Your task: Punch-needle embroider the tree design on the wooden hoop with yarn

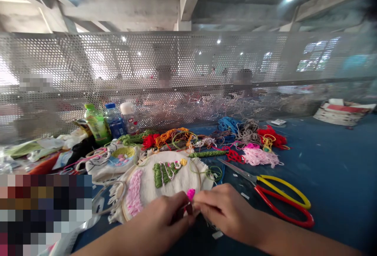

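"What can you make out?"

"From my remote screen, I see the left hand [172, 214] and right hand [228, 211] meeting, fingers curled, at the near edge of a round hoop of cream cloth [179, 181]. I can't tell whether either is clamped on anything; a bright pink yarn tuft [191, 193] shows between them."

"And the hoop?"

"Over the blue worktop [332, 161], stitched with a green yarn tree [161, 175], just left of long metal scissors with red and yellow handles [255, 179]."
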`<action>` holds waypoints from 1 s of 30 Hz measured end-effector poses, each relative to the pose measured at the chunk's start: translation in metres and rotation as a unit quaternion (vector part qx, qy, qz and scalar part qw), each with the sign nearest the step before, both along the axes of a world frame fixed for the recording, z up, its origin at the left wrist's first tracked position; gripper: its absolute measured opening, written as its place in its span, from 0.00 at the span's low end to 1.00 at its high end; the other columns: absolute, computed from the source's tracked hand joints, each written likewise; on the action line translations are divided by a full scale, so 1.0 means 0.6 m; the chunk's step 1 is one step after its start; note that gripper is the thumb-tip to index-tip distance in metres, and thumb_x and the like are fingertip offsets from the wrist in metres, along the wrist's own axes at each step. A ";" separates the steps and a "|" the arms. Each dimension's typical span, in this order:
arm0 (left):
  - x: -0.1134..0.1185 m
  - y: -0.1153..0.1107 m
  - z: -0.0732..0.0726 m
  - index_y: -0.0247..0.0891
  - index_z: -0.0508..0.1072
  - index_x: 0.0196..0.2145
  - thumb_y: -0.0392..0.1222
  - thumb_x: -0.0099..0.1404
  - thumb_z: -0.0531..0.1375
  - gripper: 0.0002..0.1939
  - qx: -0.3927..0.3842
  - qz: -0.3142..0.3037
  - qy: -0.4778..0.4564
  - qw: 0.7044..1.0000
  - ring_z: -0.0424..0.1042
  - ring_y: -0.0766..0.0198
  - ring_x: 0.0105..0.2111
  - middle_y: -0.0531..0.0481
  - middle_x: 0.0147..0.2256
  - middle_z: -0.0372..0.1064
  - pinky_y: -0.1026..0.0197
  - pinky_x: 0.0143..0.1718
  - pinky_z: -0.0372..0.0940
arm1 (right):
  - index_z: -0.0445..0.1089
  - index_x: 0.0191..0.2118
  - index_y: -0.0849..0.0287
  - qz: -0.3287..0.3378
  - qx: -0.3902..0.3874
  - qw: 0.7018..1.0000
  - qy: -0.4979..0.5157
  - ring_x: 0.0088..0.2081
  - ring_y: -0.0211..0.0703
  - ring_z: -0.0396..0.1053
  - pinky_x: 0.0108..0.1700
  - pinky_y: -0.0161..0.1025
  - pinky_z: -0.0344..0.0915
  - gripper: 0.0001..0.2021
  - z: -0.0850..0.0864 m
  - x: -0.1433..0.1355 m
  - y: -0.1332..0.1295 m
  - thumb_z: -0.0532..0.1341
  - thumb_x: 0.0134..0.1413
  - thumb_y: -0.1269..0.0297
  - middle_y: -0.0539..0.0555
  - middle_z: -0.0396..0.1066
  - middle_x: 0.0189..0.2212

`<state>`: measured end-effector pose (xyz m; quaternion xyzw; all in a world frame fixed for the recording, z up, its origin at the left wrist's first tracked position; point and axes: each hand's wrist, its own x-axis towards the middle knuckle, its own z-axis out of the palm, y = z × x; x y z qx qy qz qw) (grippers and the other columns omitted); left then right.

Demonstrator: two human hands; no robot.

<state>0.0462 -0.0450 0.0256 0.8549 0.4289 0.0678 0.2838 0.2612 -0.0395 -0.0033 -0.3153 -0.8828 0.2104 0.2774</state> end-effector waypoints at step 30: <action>-0.013 0.003 -0.019 0.40 0.66 0.39 0.34 0.67 0.50 0.06 0.219 -0.120 0.201 0.947 0.75 0.58 0.24 0.48 0.31 0.75 0.62 0.21 0.64 | 0.71 0.42 0.60 0.025 0.052 0.992 -0.109 0.32 0.41 0.70 0.35 0.35 0.59 0.11 -0.005 0.001 0.008 0.52 0.62 0.71 0.55 0.75 0.32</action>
